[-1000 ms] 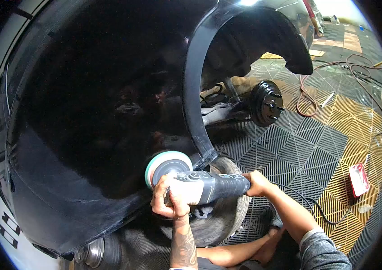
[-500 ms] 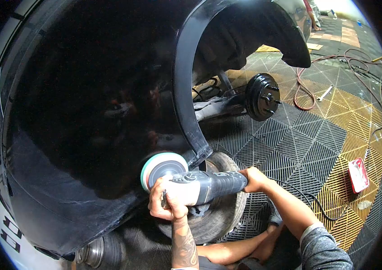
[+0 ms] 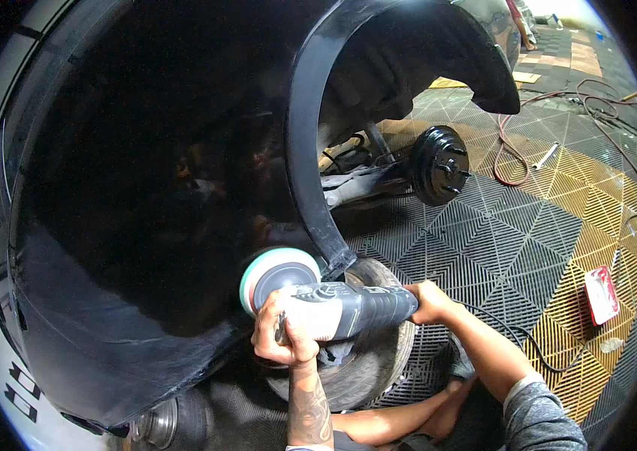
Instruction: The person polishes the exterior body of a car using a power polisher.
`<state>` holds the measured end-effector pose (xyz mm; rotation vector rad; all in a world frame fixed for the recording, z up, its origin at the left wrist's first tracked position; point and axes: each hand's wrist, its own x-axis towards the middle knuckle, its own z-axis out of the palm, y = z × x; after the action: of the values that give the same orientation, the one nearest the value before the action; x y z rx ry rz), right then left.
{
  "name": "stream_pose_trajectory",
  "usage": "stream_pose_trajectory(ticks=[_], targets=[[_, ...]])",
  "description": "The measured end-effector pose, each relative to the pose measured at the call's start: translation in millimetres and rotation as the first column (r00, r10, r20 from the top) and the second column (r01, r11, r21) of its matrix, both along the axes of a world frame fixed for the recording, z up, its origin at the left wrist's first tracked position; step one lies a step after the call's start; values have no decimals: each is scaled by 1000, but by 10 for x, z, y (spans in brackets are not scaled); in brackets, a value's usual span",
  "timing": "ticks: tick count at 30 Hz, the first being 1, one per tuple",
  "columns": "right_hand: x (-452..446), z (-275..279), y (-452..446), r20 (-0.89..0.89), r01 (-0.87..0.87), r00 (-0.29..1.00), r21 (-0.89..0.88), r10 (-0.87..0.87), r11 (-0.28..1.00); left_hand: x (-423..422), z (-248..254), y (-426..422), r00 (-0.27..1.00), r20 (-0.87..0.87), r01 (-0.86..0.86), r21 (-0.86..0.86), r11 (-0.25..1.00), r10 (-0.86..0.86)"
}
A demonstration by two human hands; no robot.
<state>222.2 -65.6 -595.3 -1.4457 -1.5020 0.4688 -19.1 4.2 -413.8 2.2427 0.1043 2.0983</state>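
Observation:
A corded polisher [image 3: 363,308] with a green-edged round pad [image 3: 258,272] lies against the black car panel [image 3: 146,225], just below and left of the wheel arch trim [image 3: 305,135]. Wrapped round its front end by the pad is my left hand [image 3: 282,334], fingers closed. My right hand [image 3: 431,302] grips the rear of the polisher's body. Below the tool a tyre [image 3: 386,361] lies on the floor, partly hidden by my left hand and the polisher.
A wheel hub with studs [image 3: 440,165] sticks out inside the arch. On the tiled floor are a red hose [image 3: 510,161], a wrench [image 3: 546,155], a red and white tray [image 3: 600,295] and the black cord [image 3: 529,349]. Another person's leg [image 3: 521,26] shows far back.
Both hands and the polisher have shifted slightly right in view. The pad appears a little higher against the panel, and the camera view has moved slightly too.

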Motion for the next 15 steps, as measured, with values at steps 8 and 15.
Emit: stream_pose_trajectory(ticks=[8, 15], targets=[[-17, 488, -313, -50, 117, 992, 66, -114, 991, 269, 674, -35, 999, -5, 45, -41, 998, -46], [-40, 1310, -680, -59, 185, 981, 34, -183, 982, 549, 1661, -74, 983, -91, 152, -81, 985, -159]])
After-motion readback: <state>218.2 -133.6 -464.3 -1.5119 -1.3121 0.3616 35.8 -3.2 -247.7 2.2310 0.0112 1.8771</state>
